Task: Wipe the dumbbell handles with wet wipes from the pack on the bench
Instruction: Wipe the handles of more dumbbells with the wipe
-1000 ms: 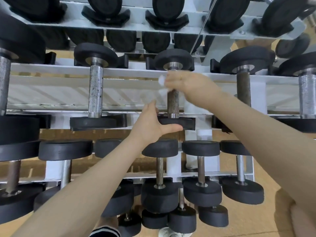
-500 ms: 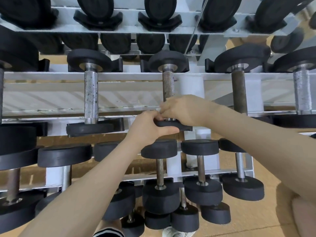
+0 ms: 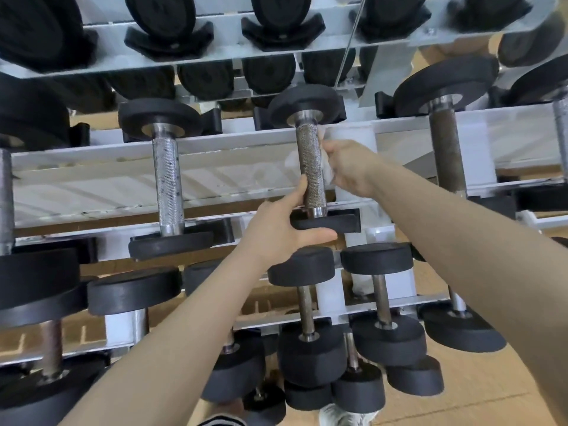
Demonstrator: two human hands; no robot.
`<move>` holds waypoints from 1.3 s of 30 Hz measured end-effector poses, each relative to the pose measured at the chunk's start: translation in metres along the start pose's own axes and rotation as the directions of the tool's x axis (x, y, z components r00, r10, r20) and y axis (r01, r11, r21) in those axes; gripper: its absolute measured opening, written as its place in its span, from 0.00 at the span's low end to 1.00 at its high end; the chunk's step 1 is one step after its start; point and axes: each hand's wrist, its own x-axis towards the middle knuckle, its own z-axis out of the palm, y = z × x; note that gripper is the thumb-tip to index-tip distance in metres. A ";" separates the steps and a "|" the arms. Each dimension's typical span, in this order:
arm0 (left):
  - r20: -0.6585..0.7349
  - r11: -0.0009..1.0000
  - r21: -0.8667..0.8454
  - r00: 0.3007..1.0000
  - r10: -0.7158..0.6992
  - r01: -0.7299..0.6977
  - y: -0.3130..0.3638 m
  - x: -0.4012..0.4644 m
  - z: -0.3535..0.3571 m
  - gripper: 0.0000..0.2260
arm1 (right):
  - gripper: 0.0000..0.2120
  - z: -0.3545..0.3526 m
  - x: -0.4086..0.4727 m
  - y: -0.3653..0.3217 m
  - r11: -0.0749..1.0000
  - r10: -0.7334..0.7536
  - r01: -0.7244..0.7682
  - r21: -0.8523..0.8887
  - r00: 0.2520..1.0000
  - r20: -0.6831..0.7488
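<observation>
A dumbbell with a knurled metal handle [image 3: 309, 167] and black heads lies across the middle shelf of the white rack [image 3: 92, 179]. My left hand [image 3: 276, 229] grips its near black head [image 3: 329, 224], thumb under the edge, a finger up along the handle's lower part. My right hand [image 3: 347, 167] holds a crumpled white wet wipe [image 3: 327, 170] against the right side of the handle, about halfway up. The wipe pack and the bench are out of view.
More dumbbells lie on the same shelf to the left [image 3: 167, 182] and right [image 3: 445, 149]. Smaller dumbbells [image 3: 381, 299] fill the lower shelf and bigger ones [image 3: 166, 23] the upper. Wooden floor [image 3: 491, 395] shows below the rack.
My right hand slid down the handle to its near end, then came back up to the middle and off to the right side. My left hand closed on the near head.
</observation>
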 end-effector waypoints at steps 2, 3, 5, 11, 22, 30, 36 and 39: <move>-0.027 0.999 0.032 0.999 0.020 -0.019 -0.001 0.001 0.000 0.43 | 0.19 -0.003 -0.018 0.010 0.997 0.035 -0.025 -0.073 0.989 0.141; -0.040 0.999 0.040 0.999 0.022 -0.020 -0.001 0.001 0.000 0.43 | 0.19 -0.006 -0.026 0.015 0.994 0.042 -0.023 -0.109 0.983 0.178; -0.052 0.999 0.034 0.999 0.005 -0.004 0.001 -0.001 0.001 0.42 | 0.19 -0.015 -0.036 0.019 0.983 0.079 -0.038 -0.180 0.971 0.225; -0.043 1.000 -0.019 0.999 -0.015 0.014 0.006 -0.005 0.001 0.41 | 0.21 -0.024 -0.026 -0.012 0.867 0.011 -0.047 -0.497 0.997 -0.075; -0.018 0.999 0.002 0.999 -0.041 0.041 0.005 -0.003 -0.003 0.41 | 0.20 -0.009 -0.017 0.011 0.792 -0.194 0.200 -0.577 0.978 0.072; -0.051 0.998 0.040 0.997 -0.053 0.055 0.017 -0.006 0.005 0.40 | 0.15 -0.060 -0.091 0.029 0.908 -0.226 0.165 -0.386 0.967 -0.119; -0.213 0.969 0.204 0.973 -0.092 0.137 0.040 -0.013 0.022 0.35 | 0.10 -0.077 -0.132 0.028 0.959 -0.278 0.251 -0.130 0.926 -0.256; -0.450 0.897 0.429 0.887 0.107 0.110 0.053 -0.035 0.051 0.26 | 0.11 -0.092 -0.154 0.037 0.962 -0.273 0.261 -0.080 0.923 -0.272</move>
